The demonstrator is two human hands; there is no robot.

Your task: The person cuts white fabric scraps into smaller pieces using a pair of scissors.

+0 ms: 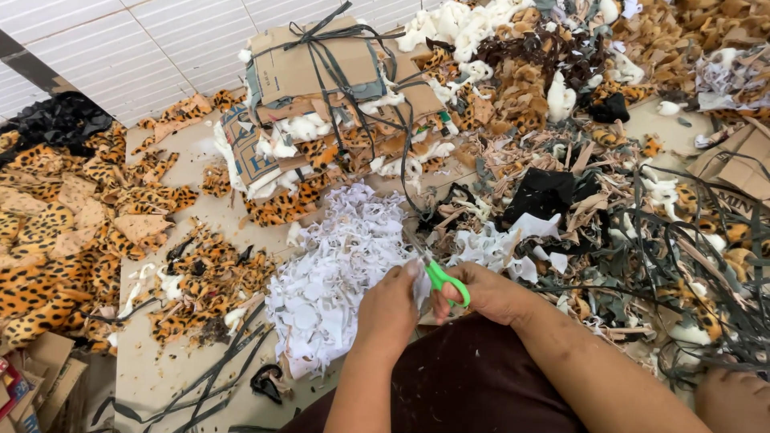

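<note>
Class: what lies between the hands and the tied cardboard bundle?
In the head view, a heap of white scraps lies between the hands and the cardboard bundle.

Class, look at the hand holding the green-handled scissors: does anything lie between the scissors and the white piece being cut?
Nothing visible does. The right hand holds the green-handled scissors, whose blades already meet the white piece gripped by the left hand, beside the white scrap pile.
</note>
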